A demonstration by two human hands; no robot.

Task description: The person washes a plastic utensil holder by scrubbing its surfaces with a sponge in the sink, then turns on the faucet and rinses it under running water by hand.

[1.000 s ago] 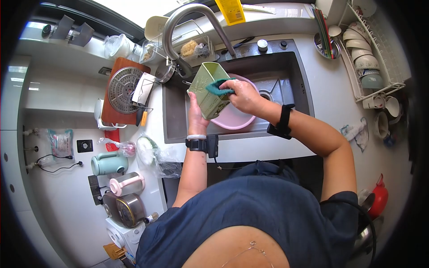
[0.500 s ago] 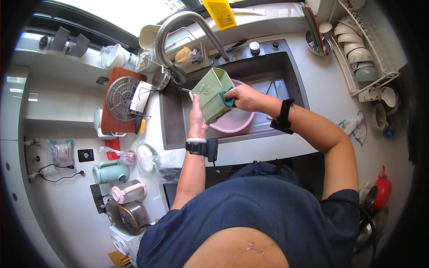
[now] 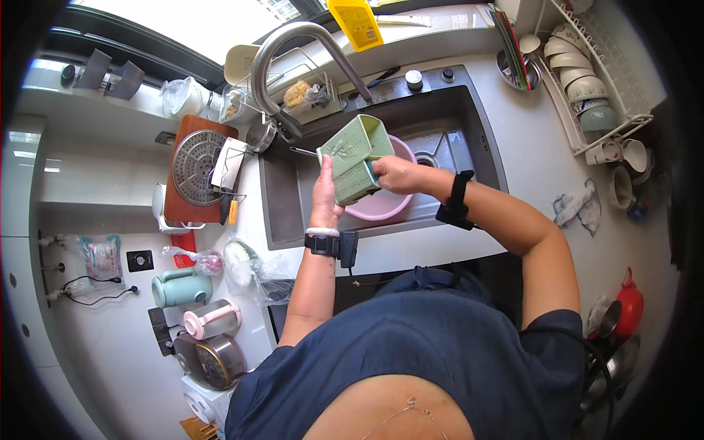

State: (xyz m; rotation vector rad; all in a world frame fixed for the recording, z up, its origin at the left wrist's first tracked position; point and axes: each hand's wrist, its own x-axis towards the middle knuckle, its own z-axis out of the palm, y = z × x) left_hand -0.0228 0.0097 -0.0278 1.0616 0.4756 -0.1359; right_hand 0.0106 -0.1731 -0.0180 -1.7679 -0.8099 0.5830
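Note:
My left hand [image 3: 325, 196] is wrapped round the near left side of a light green utensil holder [image 3: 346, 152], its thumb along the wall. The holder is tilted over the sink. It has a taller compartment, a lower one and rows of small holes. My right hand [image 3: 398, 175] is closed on a teal scrubbing cloth [image 3: 372, 168], mostly hidden by the fingers and the holder's wall, at the mouth of the lower compartment. Beneath the holder, a pink basin [image 3: 383, 211] stands in the dark sink [image 3: 284, 220].
A curved faucet [image 3: 323, 29] arches over the sink's left side. On the left are a wooden board [image 3: 180, 163] and a round steamer rack [image 3: 198, 165]. A dish rack [image 3: 576, 132] with stacked bowls stands at the right, near a bowl of chopsticks [image 3: 522, 70].
My right hand has pushed the teal cloth further into the holder's lower compartment, so less cloth shows. The holder stays in my left hand, turned slightly.

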